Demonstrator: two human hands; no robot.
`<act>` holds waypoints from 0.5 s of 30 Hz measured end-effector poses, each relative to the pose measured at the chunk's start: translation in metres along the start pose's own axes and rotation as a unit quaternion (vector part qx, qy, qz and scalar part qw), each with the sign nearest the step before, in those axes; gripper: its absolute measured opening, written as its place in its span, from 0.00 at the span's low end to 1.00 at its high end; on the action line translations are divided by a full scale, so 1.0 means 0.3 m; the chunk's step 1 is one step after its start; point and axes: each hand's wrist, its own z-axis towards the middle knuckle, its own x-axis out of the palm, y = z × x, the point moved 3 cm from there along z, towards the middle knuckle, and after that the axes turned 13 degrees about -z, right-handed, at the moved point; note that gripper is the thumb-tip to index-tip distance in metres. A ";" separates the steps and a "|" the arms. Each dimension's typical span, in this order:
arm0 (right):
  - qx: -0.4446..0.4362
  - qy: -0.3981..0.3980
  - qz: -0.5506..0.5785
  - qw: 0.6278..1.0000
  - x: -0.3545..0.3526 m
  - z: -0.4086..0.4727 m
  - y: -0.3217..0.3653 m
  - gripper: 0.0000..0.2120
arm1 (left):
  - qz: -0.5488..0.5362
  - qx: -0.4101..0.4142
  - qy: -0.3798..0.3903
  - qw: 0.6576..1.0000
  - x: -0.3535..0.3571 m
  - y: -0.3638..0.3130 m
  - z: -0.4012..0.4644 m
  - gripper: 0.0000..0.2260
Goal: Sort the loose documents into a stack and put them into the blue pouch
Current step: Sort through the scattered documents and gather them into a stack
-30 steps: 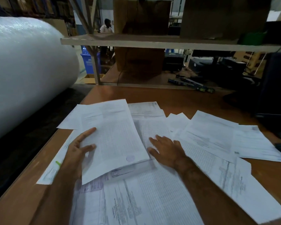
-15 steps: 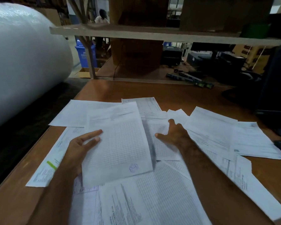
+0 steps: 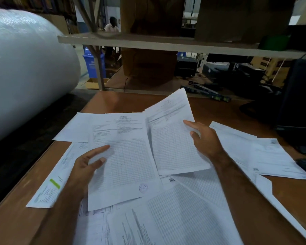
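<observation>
Documents (image 3: 184,218) lie loose and overlapping across the brown table (image 3: 12,220). Left hand (image 3: 85,167) grips the left edge of a gridded sheet with a round stamp (image 3: 124,165), thumb and a finger on top. Right hand (image 3: 207,138) pinches the right edge of a second gridded sheet (image 3: 173,138), tilted, its far corner raised above the others. More sheets spread to the right (image 3: 272,156) and one with a green mark at left (image 3: 49,183). Big white roll (image 3: 25,71) beside the table. Shelf (image 3: 148,42) overhead.
</observation>
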 end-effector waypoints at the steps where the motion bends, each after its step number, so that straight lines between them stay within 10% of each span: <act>1: -0.005 -0.013 0.017 1.000 -0.030 -0.004 -0.002 0.22 | -0.006 0.006 0.002 1.000 0.012 -0.005 0.003 0.16; 15: 0.059 -0.068 0.230 0.969 -0.155 -0.125 -0.115 0.17 | -0.015 0.012 0.021 1.000 0.115 -0.019 -0.043 0.16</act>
